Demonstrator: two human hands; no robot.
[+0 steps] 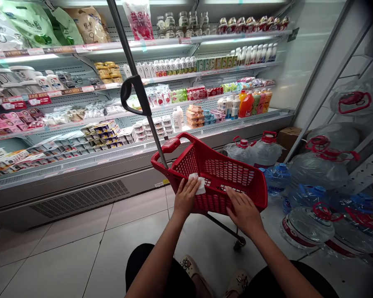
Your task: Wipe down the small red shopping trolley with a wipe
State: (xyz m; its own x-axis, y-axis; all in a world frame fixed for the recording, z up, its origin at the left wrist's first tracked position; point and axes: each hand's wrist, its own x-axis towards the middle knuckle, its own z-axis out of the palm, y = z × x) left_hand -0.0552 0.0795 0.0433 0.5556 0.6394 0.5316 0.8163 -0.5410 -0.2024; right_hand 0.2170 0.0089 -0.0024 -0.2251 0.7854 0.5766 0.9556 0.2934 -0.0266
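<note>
One white tissue [200,186] is pressed under the fingertips of the left hand [186,196], against the near rim of a red wheeled basket [257,187]. That hand is nearly flat, its fingers stretched out and close together, pinning the tissue rather than gripping it. The right hand [244,209] lies farther along the same near side, fingers extended and reaching over the edge; no object shows in it, though its palm is hidden, so I cannot tell what it may cover. The basket stands on the tiled floor [68,252] right before the person, between chilled shelves and big water bottles [307,225], its long pull handle [135,95] raised. Wiping down the rim looks to be the step in hand. The next move probably calls for light, steady pressure along that edge, the right hand bracing the basket against rolling.
</note>
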